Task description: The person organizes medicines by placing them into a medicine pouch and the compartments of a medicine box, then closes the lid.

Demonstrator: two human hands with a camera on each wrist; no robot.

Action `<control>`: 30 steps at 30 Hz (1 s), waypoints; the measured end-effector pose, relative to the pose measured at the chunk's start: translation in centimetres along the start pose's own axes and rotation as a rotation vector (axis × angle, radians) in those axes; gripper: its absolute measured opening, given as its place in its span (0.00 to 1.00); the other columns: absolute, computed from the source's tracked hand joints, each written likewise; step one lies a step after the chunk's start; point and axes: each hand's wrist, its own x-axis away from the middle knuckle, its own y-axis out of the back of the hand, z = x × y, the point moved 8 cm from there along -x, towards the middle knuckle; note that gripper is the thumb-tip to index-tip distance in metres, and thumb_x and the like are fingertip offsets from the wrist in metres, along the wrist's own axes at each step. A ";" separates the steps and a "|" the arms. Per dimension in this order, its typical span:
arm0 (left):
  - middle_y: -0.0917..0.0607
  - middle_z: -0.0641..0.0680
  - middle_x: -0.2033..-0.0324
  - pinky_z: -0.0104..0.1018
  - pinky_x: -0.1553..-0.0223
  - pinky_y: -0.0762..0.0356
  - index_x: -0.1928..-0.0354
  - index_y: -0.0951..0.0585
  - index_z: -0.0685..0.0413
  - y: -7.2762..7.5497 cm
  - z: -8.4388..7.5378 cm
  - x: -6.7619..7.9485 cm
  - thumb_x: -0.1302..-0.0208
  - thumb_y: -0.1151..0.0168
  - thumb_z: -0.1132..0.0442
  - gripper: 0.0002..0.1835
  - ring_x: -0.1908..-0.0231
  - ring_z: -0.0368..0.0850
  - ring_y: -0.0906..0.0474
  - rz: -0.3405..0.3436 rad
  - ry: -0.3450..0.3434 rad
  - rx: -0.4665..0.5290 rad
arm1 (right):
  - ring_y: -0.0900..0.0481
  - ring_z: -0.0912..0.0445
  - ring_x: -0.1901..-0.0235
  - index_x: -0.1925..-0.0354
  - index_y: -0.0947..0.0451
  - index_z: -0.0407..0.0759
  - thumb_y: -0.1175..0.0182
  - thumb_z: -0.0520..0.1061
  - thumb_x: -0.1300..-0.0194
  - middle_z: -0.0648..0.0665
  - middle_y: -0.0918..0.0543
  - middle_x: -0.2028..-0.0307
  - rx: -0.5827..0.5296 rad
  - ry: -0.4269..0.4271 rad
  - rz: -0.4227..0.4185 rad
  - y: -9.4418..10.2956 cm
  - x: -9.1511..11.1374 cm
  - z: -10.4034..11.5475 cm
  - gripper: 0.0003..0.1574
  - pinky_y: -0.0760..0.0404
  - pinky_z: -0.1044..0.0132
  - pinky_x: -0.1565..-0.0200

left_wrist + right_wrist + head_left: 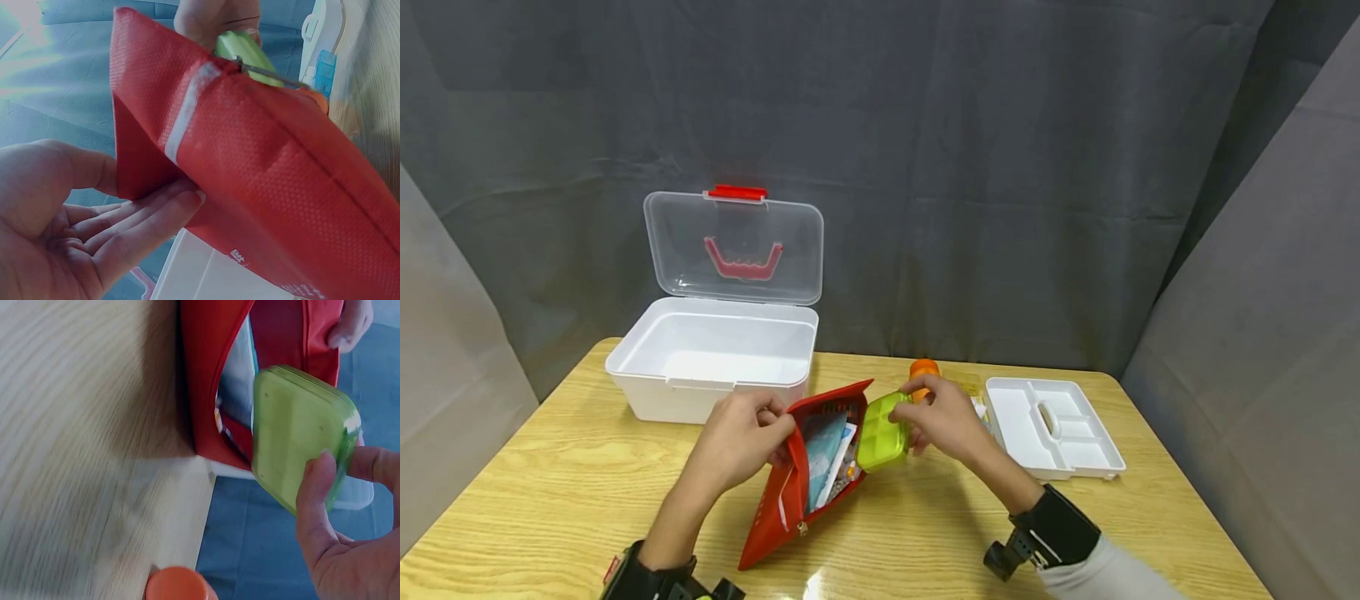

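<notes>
A red zip pouch (775, 500) is held tilted over the table, its mouth gaping toward the right. My left hand (741, 437) grips the pouch's edge between thumb and fingers. Inside show a light blue packet (824, 446), a white packet (838, 462) and small items partly hidden by the pouch wall. With thumb and fingers, my right hand (947, 421) pinches a green pill organizer (882, 432) by its edge, right at the pouch opening. In the right wrist view the green organizer (300, 431) overlaps the opening.
Behind the pouch stands a white box (715, 350) with its clear lid (733, 246) raised. A white compartment tray (1026, 429) lies at the right. An orange-capped bottle (924, 367) sits behind my right hand, close to the tray. Grey cloth hangs beyond the table (550, 492).
</notes>
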 end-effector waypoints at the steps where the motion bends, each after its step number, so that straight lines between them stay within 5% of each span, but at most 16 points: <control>1: 0.13 0.51 0.79 0.33 0.79 0.16 0.70 0.18 0.61 0.0 0.0 0.0 0.38 0.43 0.69 0.06 0.82 0.42 0.17 0.001 0.000 0.002 | 0.17 0.49 0.82 0.43 0.22 0.40 0.32 0.44 0.43 0.39 0.20 0.72 -0.025 0.005 0.002 -0.2 0.1 0.2 0.29 0.13 0.55 0.75; 30: 0.13 0.51 0.79 0.34 0.78 0.16 0.69 0.18 0.61 -0.2 0.2 0.0 0.38 0.43 0.69 0.05 0.82 0.43 0.17 0.010 0.017 -0.005 | 0.15 0.42 0.80 0.44 0.27 0.39 0.30 0.42 0.42 0.39 0.17 0.76 -0.172 0.051 0.043 -3.4 1.6 1.8 0.30 0.12 0.50 0.71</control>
